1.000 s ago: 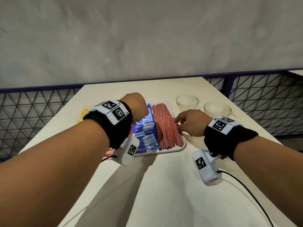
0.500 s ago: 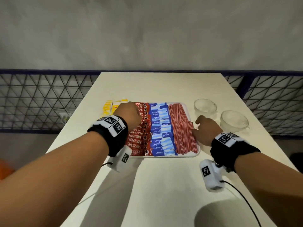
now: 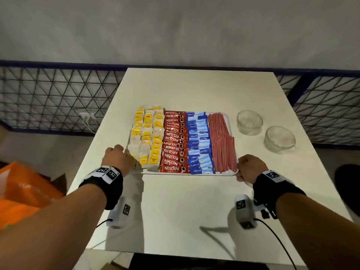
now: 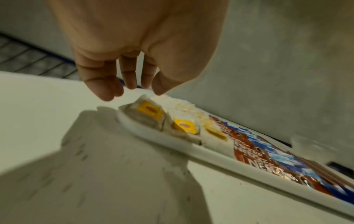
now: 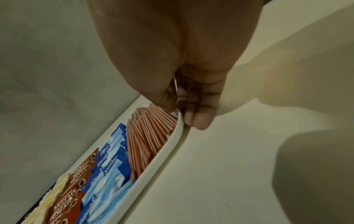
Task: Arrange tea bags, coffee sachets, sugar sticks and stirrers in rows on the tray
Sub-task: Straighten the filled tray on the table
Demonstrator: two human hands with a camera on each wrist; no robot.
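A white tray [image 3: 191, 174] on the white table holds four rows: yellow-tagged tea bags [image 3: 148, 137], red coffee sachets [image 3: 174, 141], blue sugar sachets [image 3: 198, 141] and red-striped stirrers [image 3: 222, 141]. My left hand [image 3: 116, 159] is at the tray's near left corner. In the left wrist view the left hand [image 4: 132, 89] hangs with relaxed fingers just above the corner tea bag [image 4: 149, 109], holding nothing. My right hand [image 3: 250, 166] is at the near right corner. There the right hand [image 5: 180, 112] pinches the tray rim [image 5: 164, 150] beside the stirrers [image 5: 149, 133], thumb inside, fingers outside.
Two clear glass bowls [image 3: 249, 122] [image 3: 279, 139] stand on the table right of the tray. An orange bag [image 3: 23, 195] lies off the table's left side. A mesh railing [image 3: 58, 98] runs behind. Bare tabletop [image 3: 185, 211] lies between the tray and the near edge.
My left hand has drawn back from over the coffee sachets to the tray's near left corner. My right hand has slid along the right rim to the near right corner and pinched it.
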